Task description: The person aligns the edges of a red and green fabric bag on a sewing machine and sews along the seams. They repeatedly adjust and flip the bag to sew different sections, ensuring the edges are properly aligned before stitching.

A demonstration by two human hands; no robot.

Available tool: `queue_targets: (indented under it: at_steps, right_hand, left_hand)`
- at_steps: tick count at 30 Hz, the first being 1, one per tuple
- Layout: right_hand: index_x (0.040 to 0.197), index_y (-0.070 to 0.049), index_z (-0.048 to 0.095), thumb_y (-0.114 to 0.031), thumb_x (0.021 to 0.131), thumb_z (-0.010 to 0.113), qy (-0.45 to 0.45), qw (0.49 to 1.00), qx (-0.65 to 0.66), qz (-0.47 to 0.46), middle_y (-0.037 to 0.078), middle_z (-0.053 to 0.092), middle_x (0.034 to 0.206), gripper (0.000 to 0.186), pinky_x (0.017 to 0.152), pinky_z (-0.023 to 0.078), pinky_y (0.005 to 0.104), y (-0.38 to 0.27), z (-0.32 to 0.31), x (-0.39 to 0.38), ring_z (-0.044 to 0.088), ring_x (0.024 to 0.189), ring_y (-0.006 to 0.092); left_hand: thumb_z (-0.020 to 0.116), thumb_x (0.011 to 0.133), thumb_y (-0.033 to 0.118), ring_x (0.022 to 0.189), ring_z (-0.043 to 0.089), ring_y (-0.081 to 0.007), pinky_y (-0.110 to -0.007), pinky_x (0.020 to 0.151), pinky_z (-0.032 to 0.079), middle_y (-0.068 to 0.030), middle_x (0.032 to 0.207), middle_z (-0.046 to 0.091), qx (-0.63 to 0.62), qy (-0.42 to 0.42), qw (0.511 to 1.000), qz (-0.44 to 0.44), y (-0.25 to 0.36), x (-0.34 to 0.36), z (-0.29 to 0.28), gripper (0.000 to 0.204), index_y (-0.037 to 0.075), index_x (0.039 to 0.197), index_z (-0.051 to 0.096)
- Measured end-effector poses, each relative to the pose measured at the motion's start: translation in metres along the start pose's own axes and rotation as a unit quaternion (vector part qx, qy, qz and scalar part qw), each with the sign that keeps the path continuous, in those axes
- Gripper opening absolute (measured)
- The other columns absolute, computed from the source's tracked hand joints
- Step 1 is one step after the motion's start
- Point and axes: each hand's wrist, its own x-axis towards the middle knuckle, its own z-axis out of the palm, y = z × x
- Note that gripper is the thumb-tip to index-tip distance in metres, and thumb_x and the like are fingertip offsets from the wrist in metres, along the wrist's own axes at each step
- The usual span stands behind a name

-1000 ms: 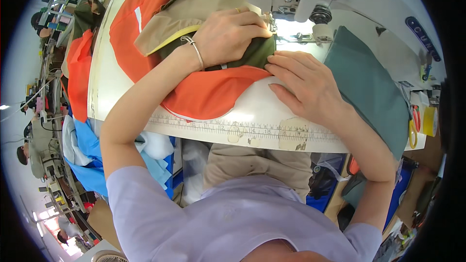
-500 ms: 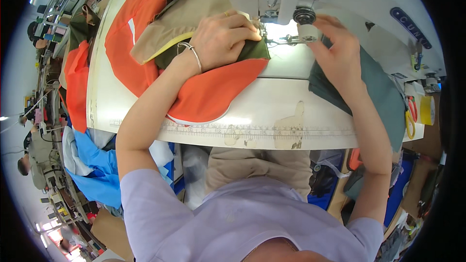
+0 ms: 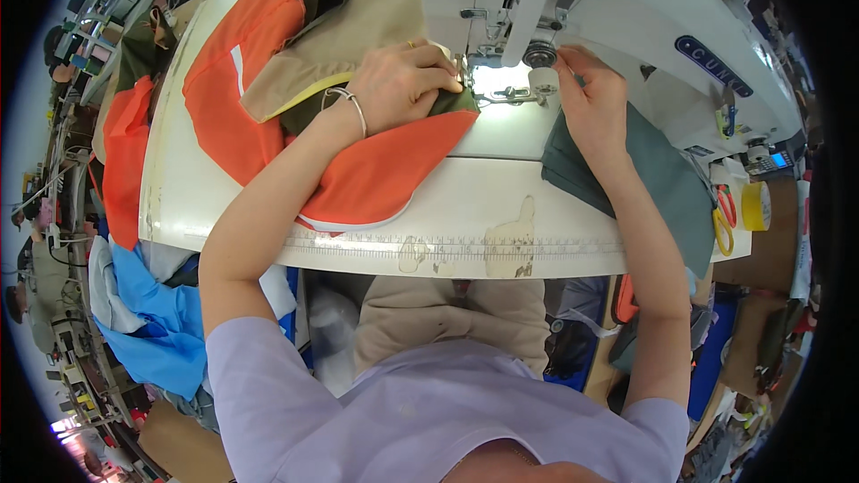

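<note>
My left hand, with a looped bracelet at the wrist, is closed on the garment's dark green edge beside the sewing machine's needle area. The garment has an orange panel with white edging, a beige panel with yellow trim, and dark green parts. It lies bunched on the white machine table. My right hand is raised next to the white knob under the dark round dial on the sewing machine. Its thumb and fingers are drawn together; whatever they may hold is too small to make out.
Folded dark grey-green fabric lies beneath my right forearm. Yellow-handled scissors and a yellow tape roll are at the right edge. A printed ruler strip runs along the table's front. Blue cloth is piled at lower left.
The view has shifted, so the table and machine sit slightly further left. My right hand's fingers have drawn closer together beside the knob. My left hand keeps its place on the garment.
</note>
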Motion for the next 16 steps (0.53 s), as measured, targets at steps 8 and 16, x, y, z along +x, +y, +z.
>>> queue_targets:
  at_steps: [8,16]
  right_hand:
    - [0.098,-0.001,0.075,-0.026,0.093,0.070,0.009,1.000,-0.017,0.009,0.015,0.074,0.099,0.026,0.073,0.053,0.0341,0.001,0.002,-0.002,0.070,0.083,0.0299]
    - [0.098,0.001,0.075,-0.025,0.094,0.071,-0.007,1.000,0.005,0.003,0.016,0.074,0.099,0.027,0.076,0.054,0.0326,-0.001,-0.001,-0.002,0.071,0.084,0.0273]
  left_hand:
    - [0.065,0.074,-0.003,0.092,0.068,-0.0205,-0.034,0.073,0.057,0.0022,0.095,0.070,-0.014,-0.005,1.000,0.005,0.005,-0.001,-0.001,0.023,0.013,0.086,0.074]
    - [0.066,0.076,-0.001,0.095,0.068,-0.0195,-0.033,0.074,0.057,0.0030,0.095,0.070,-0.004,-0.012,1.000,0.011,0.010,-0.004,-0.003,0.019,0.014,0.082,0.075]
